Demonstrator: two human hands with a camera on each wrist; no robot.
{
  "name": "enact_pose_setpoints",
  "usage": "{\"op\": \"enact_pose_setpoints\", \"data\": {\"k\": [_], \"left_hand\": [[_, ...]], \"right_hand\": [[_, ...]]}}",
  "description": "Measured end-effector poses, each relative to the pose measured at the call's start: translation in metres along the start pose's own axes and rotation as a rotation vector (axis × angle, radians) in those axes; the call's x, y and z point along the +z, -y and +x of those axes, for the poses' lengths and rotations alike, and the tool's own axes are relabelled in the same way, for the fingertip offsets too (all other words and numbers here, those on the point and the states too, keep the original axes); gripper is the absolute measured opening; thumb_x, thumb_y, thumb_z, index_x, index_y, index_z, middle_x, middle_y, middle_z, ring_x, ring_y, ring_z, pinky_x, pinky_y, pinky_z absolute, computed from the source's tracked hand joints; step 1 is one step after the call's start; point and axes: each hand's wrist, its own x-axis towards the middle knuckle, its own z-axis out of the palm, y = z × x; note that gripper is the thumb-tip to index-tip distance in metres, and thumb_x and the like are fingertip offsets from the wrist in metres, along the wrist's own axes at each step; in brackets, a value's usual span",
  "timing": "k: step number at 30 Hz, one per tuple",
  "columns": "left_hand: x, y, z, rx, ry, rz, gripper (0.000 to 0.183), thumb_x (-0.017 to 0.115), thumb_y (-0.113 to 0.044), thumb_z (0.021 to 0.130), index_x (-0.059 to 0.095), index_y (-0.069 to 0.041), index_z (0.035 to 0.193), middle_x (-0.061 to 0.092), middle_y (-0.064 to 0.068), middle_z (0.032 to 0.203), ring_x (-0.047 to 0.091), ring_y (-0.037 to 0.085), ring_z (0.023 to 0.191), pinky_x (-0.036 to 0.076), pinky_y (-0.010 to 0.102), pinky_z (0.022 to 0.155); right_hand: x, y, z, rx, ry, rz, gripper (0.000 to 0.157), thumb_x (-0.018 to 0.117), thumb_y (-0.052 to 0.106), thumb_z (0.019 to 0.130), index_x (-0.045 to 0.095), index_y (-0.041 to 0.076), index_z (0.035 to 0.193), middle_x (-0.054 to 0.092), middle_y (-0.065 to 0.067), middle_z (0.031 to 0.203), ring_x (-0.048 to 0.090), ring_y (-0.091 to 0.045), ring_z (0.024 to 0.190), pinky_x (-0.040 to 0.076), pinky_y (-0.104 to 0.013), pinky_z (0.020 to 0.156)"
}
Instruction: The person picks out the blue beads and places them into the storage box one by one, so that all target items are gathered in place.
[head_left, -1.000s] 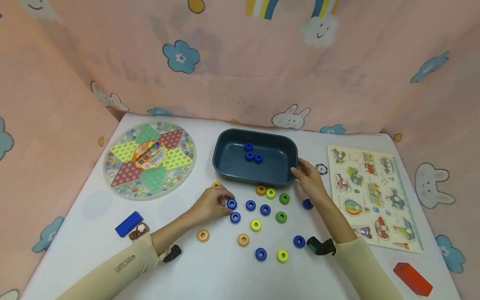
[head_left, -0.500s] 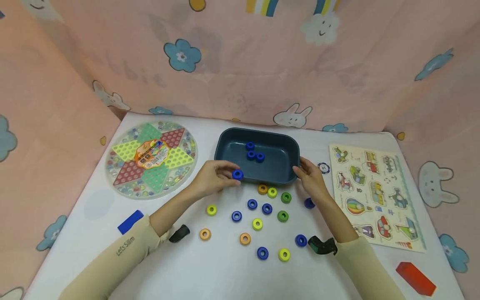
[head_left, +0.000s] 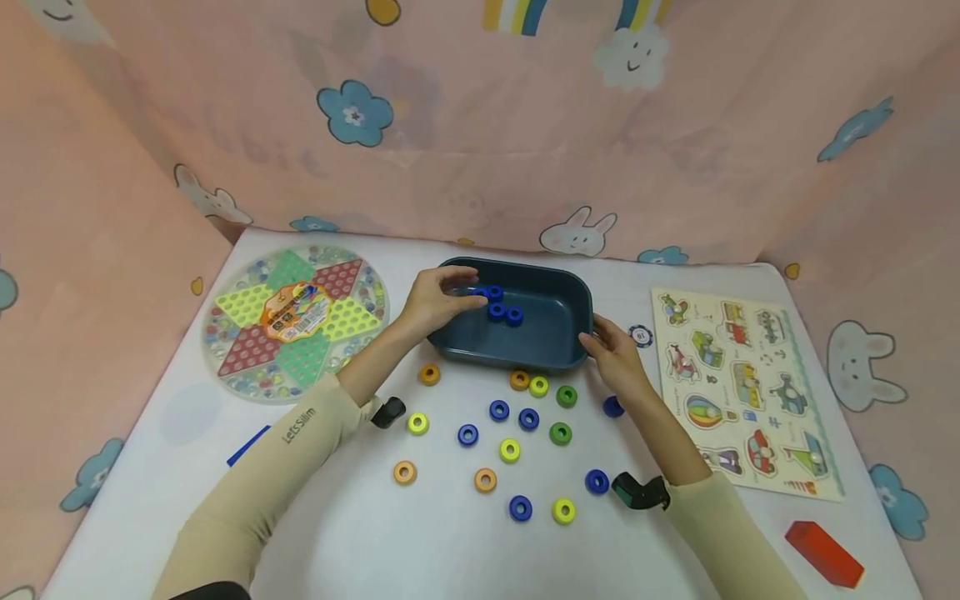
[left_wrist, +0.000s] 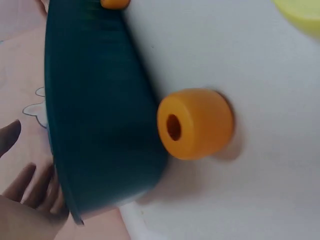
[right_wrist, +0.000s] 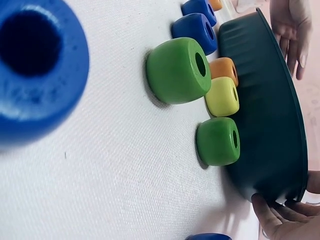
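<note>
The dark teal tray (head_left: 555,350) stands at the back middle of the table, with several blue rings (head_left: 513,316) in it. My left hand (head_left: 438,302) reaches over the tray's left end, thumb and fingers apart. Another blue ring (head_left: 477,292) shows low between them, partly hidden; in the left wrist view no ring is seen in the hand (left_wrist: 30,210). My right hand (head_left: 618,358) grips the tray's right end; in the right wrist view its fingers (right_wrist: 267,215) lie under the wall and the thumb is at the rim.
Loose orange (head_left: 429,375), yellow (head_left: 510,451), green (head_left: 560,433) and blue rings (head_left: 521,508) lie before the tray. A round marble board (head_left: 300,321) is left, a picture puzzle board (head_left: 746,392) right. A red block (head_left: 825,554) and blue block (head_left: 247,446) lie nearer.
My left hand picked up a blue ring from the table, carried it up over the tray's left end and let it go there. The right hand stays on the tray.
</note>
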Motion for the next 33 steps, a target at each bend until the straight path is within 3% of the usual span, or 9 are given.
{"op": "enact_pose_setpoints", "data": {"k": [4, 13, 17, 24, 28, 33], "left_hand": [[-0.001, 0.002, 0.000, -0.004, -0.018, -0.002, 0.057, 0.078, -0.016, 0.075, 0.056, -0.007, 0.126, 0.053, 0.010, 0.129, 0.048, 0.024, 0.118, 0.039, 0.035, 0.097], [-0.006, 0.002, -0.014, -0.005, 0.022, -0.083, 0.056, 0.077, -0.015, 0.076, 0.055, -0.009, 0.128, 0.053, 0.008, 0.128, 0.050, 0.027, 0.115, 0.045, 0.028, 0.090], [-0.010, 0.001, -0.034, 0.013, 0.053, -0.112, 0.056, 0.077, -0.015, 0.077, 0.055, -0.010, 0.128, 0.054, 0.006, 0.126, 0.052, 0.029, 0.112, 0.046, 0.030, 0.088], [-0.006, 0.011, -0.084, 0.145, 0.104, -0.114, 0.047, 0.077, -0.009, 0.076, 0.059, -0.004, 0.119, 0.060, 0.012, 0.114, 0.058, 0.028, 0.095, 0.050, 0.038, 0.080], [0.005, 0.023, -0.112, 0.136, 0.129, -0.063, 0.043, 0.078, -0.012, 0.074, 0.062, -0.005, 0.114, 0.063, 0.011, 0.106, 0.060, 0.025, 0.088, 0.051, 0.035, 0.075], [0.019, 0.039, -0.136, 0.088, 0.243, -0.007, 0.046, 0.081, -0.014, 0.072, 0.063, -0.004, 0.113, 0.064, 0.008, 0.101, 0.060, 0.022, 0.082, 0.052, 0.030, 0.068]], "right_hand": [[0.000, 0.001, -0.001, 0.003, 0.006, -0.004, 0.052, 0.048, 0.016, 0.097, 0.028, 0.002, 0.143, 0.034, -0.017, 0.143, 0.035, -0.028, 0.129, 0.033, -0.038, 0.103], [0.001, 0.001, -0.001, 0.020, 0.005, -0.003, 0.053, 0.048, 0.017, 0.097, 0.027, 0.003, 0.144, 0.033, -0.015, 0.144, 0.034, -0.027, 0.129, 0.032, -0.038, 0.103], [0.001, 0.001, -0.001, 0.012, 0.007, 0.000, 0.052, 0.048, 0.017, 0.098, 0.027, 0.003, 0.144, 0.033, -0.016, 0.143, 0.035, -0.027, 0.129, 0.033, -0.038, 0.102], [0.001, 0.000, -0.001, -0.010, 0.009, 0.005, 0.052, 0.048, 0.016, 0.097, 0.028, 0.002, 0.143, 0.034, -0.016, 0.143, 0.036, -0.028, 0.128, 0.033, -0.038, 0.102], [0.001, 0.000, 0.000, -0.014, 0.009, 0.004, 0.052, 0.049, 0.017, 0.097, 0.028, 0.002, 0.143, 0.034, -0.016, 0.143, 0.035, -0.028, 0.129, 0.033, -0.038, 0.102], [0.002, -0.001, 0.000, -0.013, 0.009, 0.016, 0.052, 0.048, 0.015, 0.097, 0.027, 0.001, 0.143, 0.034, -0.017, 0.143, 0.036, -0.028, 0.128, 0.034, -0.038, 0.102]]}}
